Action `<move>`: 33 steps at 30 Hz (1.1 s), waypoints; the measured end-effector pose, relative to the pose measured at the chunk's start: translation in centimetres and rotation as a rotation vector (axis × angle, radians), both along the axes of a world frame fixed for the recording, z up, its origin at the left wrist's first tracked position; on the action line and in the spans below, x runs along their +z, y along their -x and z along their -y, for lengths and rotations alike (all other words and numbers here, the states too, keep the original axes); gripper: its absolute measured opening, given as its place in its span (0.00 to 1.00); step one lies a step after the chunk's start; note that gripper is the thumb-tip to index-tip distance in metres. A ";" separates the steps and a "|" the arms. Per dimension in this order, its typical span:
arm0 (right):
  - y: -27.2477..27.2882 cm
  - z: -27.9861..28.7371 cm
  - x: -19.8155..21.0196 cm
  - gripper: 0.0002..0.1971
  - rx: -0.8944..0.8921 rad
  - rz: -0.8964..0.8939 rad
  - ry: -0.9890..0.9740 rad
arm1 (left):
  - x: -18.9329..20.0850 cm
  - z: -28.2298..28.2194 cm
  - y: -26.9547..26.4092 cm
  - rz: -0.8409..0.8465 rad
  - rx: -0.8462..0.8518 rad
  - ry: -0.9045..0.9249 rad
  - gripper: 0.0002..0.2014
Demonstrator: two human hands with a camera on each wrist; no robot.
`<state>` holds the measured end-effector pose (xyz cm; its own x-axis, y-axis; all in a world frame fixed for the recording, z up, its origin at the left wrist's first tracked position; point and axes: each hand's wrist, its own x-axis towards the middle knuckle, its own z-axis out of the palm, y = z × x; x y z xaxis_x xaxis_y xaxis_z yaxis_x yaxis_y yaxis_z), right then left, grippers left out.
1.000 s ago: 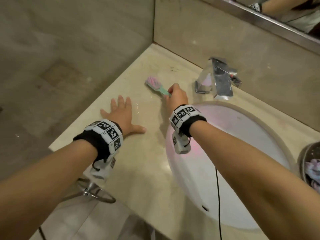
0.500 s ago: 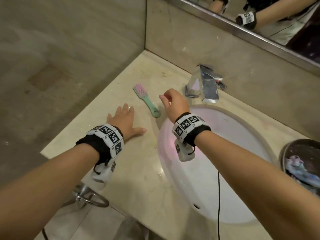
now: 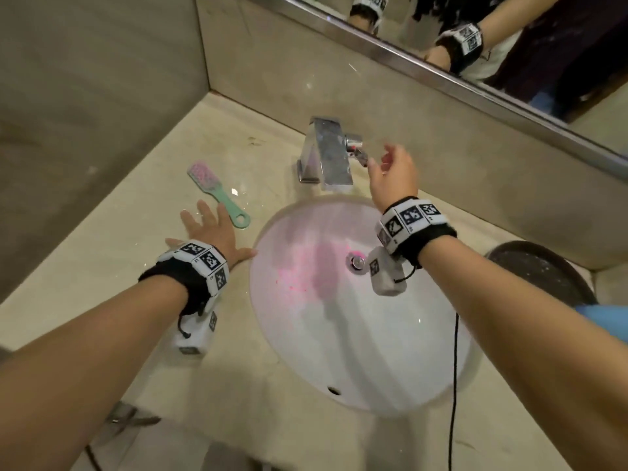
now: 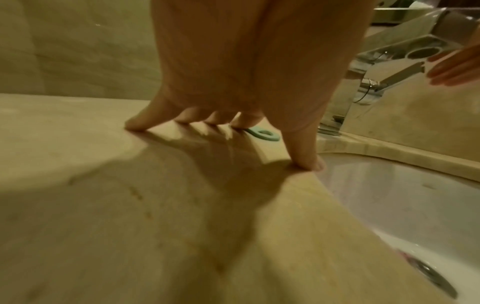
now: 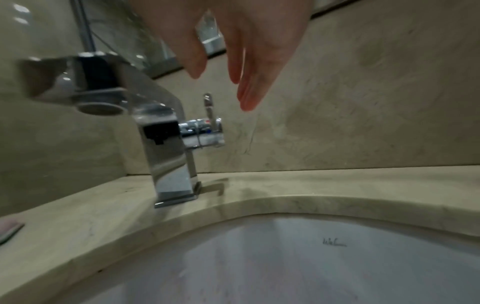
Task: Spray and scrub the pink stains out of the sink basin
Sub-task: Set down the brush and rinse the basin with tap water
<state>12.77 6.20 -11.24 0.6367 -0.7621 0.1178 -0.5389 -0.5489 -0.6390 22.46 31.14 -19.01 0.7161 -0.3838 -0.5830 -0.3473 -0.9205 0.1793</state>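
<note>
The white sink basin (image 3: 390,351) carries pink stains (image 3: 306,266) left of its drain (image 3: 356,262). A green-handled brush with pink bristles (image 3: 217,190) lies on the counter left of the chrome faucet (image 3: 328,153). My left hand (image 3: 210,229) lies flat and spread on the counter by the basin's left rim, thumb (image 4: 306,156) at the edge. My right hand (image 3: 390,171) hovers empty, fingers (image 5: 249,88) straight, just right of the faucet and above its side lever (image 5: 207,109). No spray bottle is in view.
A beige marble counter (image 3: 119,249) meets a marble backsplash (image 3: 441,158) with a mirror (image 3: 509,45) above. A dark round bin (image 3: 543,277) stands at the right. A black cable (image 3: 453,368) hangs from my right wrist over the basin.
My right hand let go of the brush, left it on the counter, and swung right over the basin to the faucet's lever side. The left hand stayed flat on the counter.
</note>
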 end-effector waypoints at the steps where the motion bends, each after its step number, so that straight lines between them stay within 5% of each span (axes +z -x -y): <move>1: -0.3 0.7 -0.2 0.24 0.021 -0.072 -0.042 | -0.1 0.1 0.0 -0.002 0.009 -0.004 0.57; 5: -2.0 1.5 -1.0 0.22 0.148 -0.203 -0.109 | -0.3 0.3 -0.2 -0.008 0.020 -0.015 0.57; 12: -2.9 1.9 -2.8 0.14 0.130 -0.112 -0.096 | -0.2 0.0 -0.2 -0.010 0.031 0.009 0.58; 33: -3.0 2.7 -3.3 0.15 0.143 -0.020 -0.216 | 0.9 0.3 0.4 0.004 0.073 -0.019 0.58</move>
<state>15.78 3.49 -14.56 0.7404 -0.6702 -0.0515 -0.4792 -0.4726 -0.7396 22.08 30.80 -18.10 0.7440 -0.3198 -0.5867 -0.2802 -0.9464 0.1605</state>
